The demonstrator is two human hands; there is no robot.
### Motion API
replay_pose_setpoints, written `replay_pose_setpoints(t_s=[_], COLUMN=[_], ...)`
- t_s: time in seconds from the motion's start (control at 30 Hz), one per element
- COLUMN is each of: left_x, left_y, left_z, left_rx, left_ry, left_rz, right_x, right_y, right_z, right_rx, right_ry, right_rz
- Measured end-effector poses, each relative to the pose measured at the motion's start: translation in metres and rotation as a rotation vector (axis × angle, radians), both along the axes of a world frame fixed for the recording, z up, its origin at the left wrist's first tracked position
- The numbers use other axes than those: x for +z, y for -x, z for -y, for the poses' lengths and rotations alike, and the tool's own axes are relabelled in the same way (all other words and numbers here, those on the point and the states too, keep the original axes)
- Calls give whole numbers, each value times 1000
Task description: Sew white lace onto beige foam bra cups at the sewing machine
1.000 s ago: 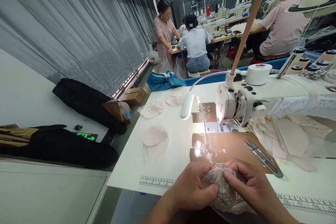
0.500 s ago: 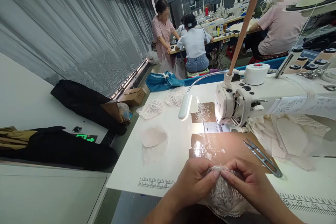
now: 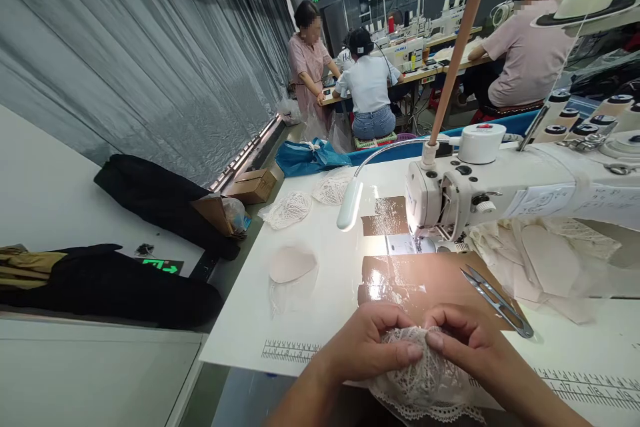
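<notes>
Grey, shiny cloth curtains hang at the upper left, and a flat white table fills the middle. At the lower middle, the left hand pinches the top left of a round, cream lace cup; the right hand pinches its top right. Both touch it. Its wavy edge runs left to right below them, but I cannot tell its longest way.

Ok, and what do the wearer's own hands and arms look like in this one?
Both the left hand and the right hand are bare, with no glove, ring or watch visible. The left forearm and right forearm show no sleeve or bracelet. Nail details are too small to judge.
</notes>
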State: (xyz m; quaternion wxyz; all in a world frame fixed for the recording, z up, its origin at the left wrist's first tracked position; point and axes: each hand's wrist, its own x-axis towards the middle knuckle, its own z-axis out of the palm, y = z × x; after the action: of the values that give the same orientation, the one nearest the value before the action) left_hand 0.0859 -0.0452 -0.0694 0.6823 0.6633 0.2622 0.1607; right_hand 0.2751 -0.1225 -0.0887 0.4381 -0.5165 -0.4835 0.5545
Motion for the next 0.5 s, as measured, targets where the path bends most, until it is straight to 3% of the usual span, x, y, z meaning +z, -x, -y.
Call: replay_pose_setpoints(t_s=[0.2, 0.37, 0.43, 0.5], left_x=[-7, -20, -19, -10], left_y=[-10, -24, -24, -16], left_z=[3, 15, 15, 6], left_rx=[95, 258, 382, 546], left_ry=[77, 379, 396, 301], left_rz=[74, 100, 94, 64], right_x=[1, -1, -1, 0], right_y=[-1, 1, -2, -8], right_z=[-3, -8, -10, -11], right_rx=[-77, -84, -75, -99], right_ry=[63, 111, 113, 91], right_rz=[-135, -191, -167, -128])
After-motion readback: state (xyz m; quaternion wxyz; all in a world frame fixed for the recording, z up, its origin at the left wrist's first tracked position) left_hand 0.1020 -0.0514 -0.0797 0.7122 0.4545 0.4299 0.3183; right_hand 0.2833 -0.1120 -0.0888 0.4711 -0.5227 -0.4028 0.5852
